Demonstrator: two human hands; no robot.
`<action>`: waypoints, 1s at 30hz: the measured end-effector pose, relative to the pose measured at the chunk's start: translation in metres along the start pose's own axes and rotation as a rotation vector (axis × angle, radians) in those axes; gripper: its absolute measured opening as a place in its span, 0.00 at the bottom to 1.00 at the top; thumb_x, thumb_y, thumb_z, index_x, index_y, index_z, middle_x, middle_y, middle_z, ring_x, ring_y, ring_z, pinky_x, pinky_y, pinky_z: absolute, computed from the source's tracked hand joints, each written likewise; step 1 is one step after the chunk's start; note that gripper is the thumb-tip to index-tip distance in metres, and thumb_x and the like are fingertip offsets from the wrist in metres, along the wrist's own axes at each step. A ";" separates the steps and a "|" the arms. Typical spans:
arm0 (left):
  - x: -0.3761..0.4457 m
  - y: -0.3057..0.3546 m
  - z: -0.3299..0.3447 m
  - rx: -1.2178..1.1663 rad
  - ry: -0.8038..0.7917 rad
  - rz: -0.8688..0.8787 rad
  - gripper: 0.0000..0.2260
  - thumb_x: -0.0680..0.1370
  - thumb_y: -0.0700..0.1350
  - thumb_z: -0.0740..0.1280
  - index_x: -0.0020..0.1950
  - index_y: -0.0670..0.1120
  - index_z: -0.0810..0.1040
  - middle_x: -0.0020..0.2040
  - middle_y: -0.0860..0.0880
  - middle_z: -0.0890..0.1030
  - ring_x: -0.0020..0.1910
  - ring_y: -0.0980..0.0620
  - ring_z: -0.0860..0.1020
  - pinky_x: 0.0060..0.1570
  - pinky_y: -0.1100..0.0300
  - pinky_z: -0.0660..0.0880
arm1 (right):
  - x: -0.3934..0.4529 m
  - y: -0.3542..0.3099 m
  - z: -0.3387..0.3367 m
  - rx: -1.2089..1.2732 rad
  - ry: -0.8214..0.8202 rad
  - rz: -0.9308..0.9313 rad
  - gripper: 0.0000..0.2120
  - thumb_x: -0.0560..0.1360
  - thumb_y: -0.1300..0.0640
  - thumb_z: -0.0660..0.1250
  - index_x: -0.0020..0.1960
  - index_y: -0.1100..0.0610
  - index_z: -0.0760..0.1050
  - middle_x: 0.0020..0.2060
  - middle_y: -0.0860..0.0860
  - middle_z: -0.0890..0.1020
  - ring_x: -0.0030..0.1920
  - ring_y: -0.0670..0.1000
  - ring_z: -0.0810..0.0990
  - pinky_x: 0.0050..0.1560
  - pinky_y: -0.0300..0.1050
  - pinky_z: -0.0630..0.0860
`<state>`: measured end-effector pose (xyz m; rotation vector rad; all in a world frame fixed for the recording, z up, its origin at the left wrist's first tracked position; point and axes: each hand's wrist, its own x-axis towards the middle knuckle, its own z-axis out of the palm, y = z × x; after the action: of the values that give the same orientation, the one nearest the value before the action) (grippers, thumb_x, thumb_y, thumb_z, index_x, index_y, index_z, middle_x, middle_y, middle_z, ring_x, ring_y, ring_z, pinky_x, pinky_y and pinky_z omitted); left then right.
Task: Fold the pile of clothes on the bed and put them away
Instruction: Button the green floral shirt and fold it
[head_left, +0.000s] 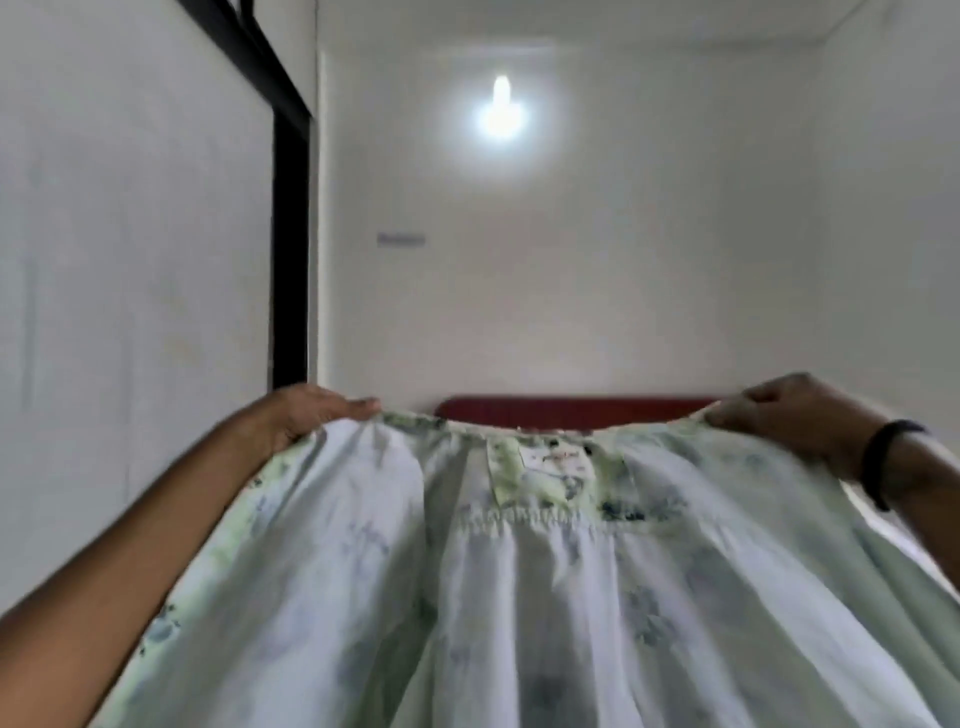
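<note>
You are holding a pale green garment (545, 597) with a faint blue-grey floral print up in front of you, stretched wide between both hands so that it fills the lower half of the view. Your left hand (306, 415) grips the garment's upper left corner, fingers curled over the top edge with the cloth bunched beneath the palm. Your right hand (779, 410) grips the upper right corner in the same manner, fingers folded down over the hem and pinching it; a dark band (883, 457) sits on that wrist. The top edge sags a little between your two hands, and just below its middle you can see a small label (553, 460) and a line of gathered stitching, so the cloth hangs inside out or with its back toward you; which one cannot be told. The garment drapes downward from your hands and out of the bottom of the frame, covering whatever lies beneath it. Beyond the top edge, between your hands, a dark red headboard (571, 413) shows against the white wall (623, 260). A lit lamp (501, 111) glows high on that wall, and a white cupboard panel with a black frame (291, 234) stands at your left.
</note>
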<state>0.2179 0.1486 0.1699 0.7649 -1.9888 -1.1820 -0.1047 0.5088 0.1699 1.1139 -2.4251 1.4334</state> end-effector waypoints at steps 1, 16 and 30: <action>0.004 -0.040 0.022 0.042 -0.016 -0.063 0.18 0.72 0.50 0.80 0.50 0.35 0.86 0.45 0.38 0.87 0.36 0.47 0.84 0.38 0.60 0.81 | 0.003 0.040 0.029 0.043 -0.062 0.089 0.09 0.75 0.53 0.78 0.42 0.59 0.88 0.38 0.59 0.88 0.38 0.59 0.86 0.44 0.54 0.83; 0.052 -0.423 0.289 0.501 0.245 -0.316 0.11 0.67 0.61 0.77 0.42 0.56 0.87 0.35 0.56 0.85 0.38 0.51 0.84 0.42 0.56 0.81 | 0.001 0.397 0.353 -0.683 -0.131 0.244 0.11 0.77 0.54 0.70 0.44 0.62 0.79 0.49 0.62 0.80 0.50 0.69 0.81 0.43 0.55 0.74; -0.159 -0.430 0.398 0.384 0.029 -0.156 0.09 0.74 0.50 0.77 0.42 0.53 0.77 0.36 0.57 0.79 0.34 0.56 0.77 0.38 0.52 0.77 | -0.236 0.331 0.409 -0.070 -0.213 0.335 0.13 0.77 0.58 0.74 0.37 0.53 0.73 0.30 0.48 0.77 0.32 0.47 0.75 0.35 0.49 0.72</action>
<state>0.0531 0.2898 -0.3976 1.1392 -2.1932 -0.8726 -0.0405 0.4037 -0.3935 0.9208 -2.9010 1.3584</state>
